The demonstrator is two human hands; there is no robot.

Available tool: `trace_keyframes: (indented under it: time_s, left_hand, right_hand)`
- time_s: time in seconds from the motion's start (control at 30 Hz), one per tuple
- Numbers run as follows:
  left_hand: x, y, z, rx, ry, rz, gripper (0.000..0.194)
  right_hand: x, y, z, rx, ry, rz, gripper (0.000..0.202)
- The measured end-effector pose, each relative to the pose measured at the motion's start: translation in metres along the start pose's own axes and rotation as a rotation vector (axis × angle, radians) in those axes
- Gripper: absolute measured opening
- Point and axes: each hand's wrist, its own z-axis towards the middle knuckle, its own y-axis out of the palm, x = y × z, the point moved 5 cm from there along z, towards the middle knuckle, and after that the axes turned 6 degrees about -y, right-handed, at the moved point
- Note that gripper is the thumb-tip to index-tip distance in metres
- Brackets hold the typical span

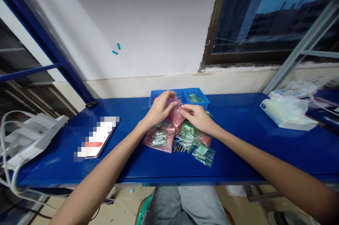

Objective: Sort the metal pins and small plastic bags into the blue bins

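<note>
A pink translucent bag is held up between both hands, above a pile on the blue table. My left hand curves round its upper left side, fingers closed on it. My right hand pinches its right edge. Below lie filled pink bags, a heap of small green packets with metal pins, and a green clear packet at the front right of the heap. Behind the hands stand two blue bins; the right bin holds green packets, the left bin is partly hidden by my left hand.
On the blue table, a phone-like device, partly pixelated, lies left. White power strips with cables are at the far left. A tissue pack sits right. Wall and window rise behind.
</note>
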Motion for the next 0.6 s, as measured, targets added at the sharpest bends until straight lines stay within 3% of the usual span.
trace_keyframes:
  time_s: [0.23,0.37,0.5,0.6]
  left_hand:
    - [-0.023,-0.004,0.004,-0.071,-0.239,-0.289,0.029]
    - [-0.033,0.0,0.004,-0.017,-0.315,-0.458,0.028]
    - [-0.034,0.003,0.002,0.04,-0.344,-0.455,0.028]
    - [-0.025,0.003,-0.001,0.111,-0.287,-0.304,0.027]
  right_hand:
    - [0.01,-0.013,0.006,0.131,0.066,0.202,0.022]
    - [0.021,-0.016,0.005,0.233,0.227,0.367,0.03]
    - [0.025,-0.007,0.002,0.207,0.331,0.568,0.046]
    - [0.029,-0.004,0.0,0.214,0.359,0.542,0.061]
